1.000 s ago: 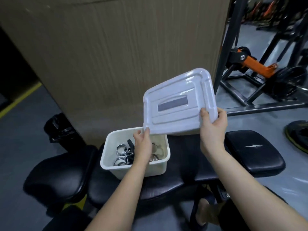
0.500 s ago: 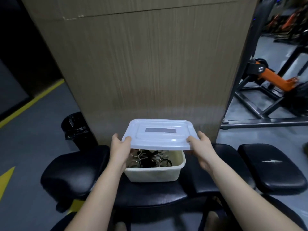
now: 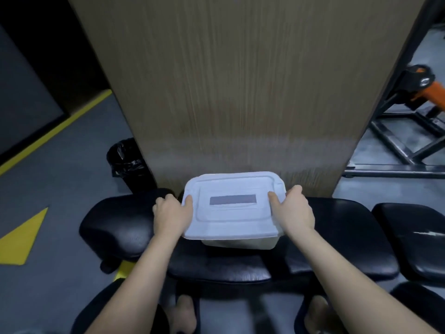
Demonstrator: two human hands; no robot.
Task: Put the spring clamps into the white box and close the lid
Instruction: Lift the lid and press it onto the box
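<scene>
Head view, centre of frame: one white box (image 3: pixel 243 244) on a black padded bench (image 3: pixel 216 263), one lid (image 3: pixel 232 206) lying over it, long axis running left to right. Lid sits between the hands — left hand (image 3: pixel 172 214) grasping its left short edge, right hand (image 3: pixel 295 212) grasping its right short edge, each equally near. Lid overhangs toward lower left; box rim shows at its right, so seating looks incomplete. Spring clamps: hidden beneath the lid, count unknown. Hands: two.

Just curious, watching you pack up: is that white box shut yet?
Covered: the lid lies flat over the box, a hand at each end (left hand, right hand). Whether it has snapped shut, I cannot tell.
</scene>
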